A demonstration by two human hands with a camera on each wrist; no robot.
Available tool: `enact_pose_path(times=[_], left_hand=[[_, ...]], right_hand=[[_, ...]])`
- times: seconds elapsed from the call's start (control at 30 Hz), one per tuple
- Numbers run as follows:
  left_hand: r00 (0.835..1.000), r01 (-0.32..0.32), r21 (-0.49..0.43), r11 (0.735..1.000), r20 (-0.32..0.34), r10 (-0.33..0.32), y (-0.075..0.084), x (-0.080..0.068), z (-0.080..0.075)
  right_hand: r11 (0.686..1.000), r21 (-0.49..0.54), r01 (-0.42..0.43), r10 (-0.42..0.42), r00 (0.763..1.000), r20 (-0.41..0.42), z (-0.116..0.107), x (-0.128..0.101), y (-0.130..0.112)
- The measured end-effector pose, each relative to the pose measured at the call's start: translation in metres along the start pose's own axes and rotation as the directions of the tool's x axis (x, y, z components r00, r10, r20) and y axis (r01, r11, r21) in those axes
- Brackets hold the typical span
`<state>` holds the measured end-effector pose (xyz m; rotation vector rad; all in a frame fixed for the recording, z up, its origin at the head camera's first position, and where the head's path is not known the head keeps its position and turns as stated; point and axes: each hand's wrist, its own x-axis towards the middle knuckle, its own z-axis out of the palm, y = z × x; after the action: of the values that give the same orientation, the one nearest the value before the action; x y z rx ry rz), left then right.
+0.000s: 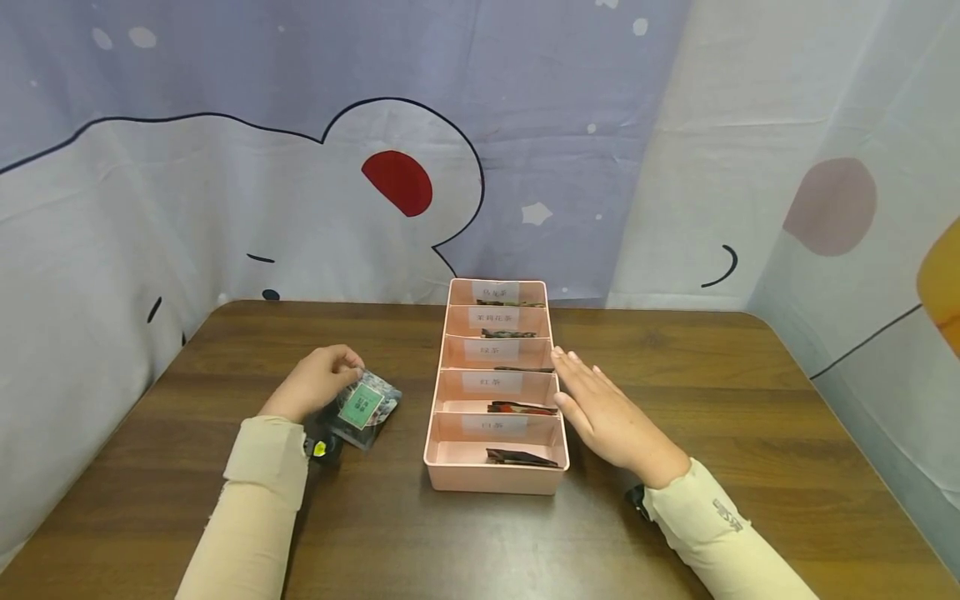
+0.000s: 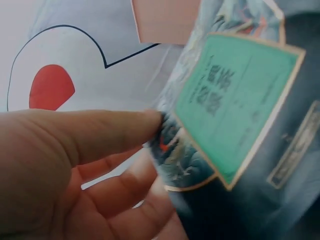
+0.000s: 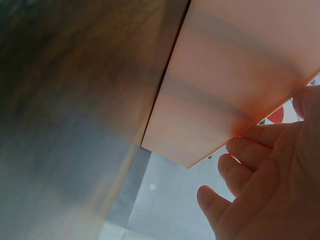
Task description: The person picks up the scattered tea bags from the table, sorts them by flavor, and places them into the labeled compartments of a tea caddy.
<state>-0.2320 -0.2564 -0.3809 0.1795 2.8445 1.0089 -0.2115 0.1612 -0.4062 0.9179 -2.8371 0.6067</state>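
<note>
Five labelled compartments run front to back in the pink tray (image 1: 435,442) at the middle of the table (image 1: 750,433), each with a dark packet inside. Left hand (image 1: 315,383) pinches a tea packet (image 1: 363,408) with a green label, at the tray's 9 o'clock. Right hand (image 1: 607,412) lies flat, fingers straight, against the tray's wall at 3 o'clock. This looks like sorting: next, match the label to a compartment. Only the left wrist view shows the label (image 2: 235,100) close; the right wrist view shows fingertips (image 3: 245,147) touching the tray wall.
</note>
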Motion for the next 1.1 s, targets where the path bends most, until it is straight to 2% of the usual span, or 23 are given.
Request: enact_pose_path(times=[0.13,0.27,0.63,0.8,1.1], left_hand=[[0.999,0.008,-0.048,0.999,-0.049,-0.011,0.001,0.002,0.001],[0.994,-0.014,-0.086,0.996,-0.108,0.004,0.001,0.003,0.002],[0.967,-0.061,-0.157,0.986,-0.255,0.019,0.007,0.005,0.006],[0.94,-0.092,-0.187,0.978,-0.339,0.024,0.011,0.007,0.01],[0.871,-0.131,-0.244,0.961,-0.491,-0.006,0.023,0.01,0.02]], right_hand=[[1.0,0.001,0.002,-0.002,1.0,-0.002,0.0,0.0,0.0],[1.0,0.0,0.003,-0.003,1.0,-0.003,0.0,0.0,0.0],[1.0,0.003,0.0,0.0,1.0,0.002,0.0,0.0,0.0],[1.0,0.002,0.002,-0.002,1.0,0.0,0.0,0.0,0.0],[1.0,0.003,0.001,-0.001,1.0,0.002,0.001,0.001,0.0]])
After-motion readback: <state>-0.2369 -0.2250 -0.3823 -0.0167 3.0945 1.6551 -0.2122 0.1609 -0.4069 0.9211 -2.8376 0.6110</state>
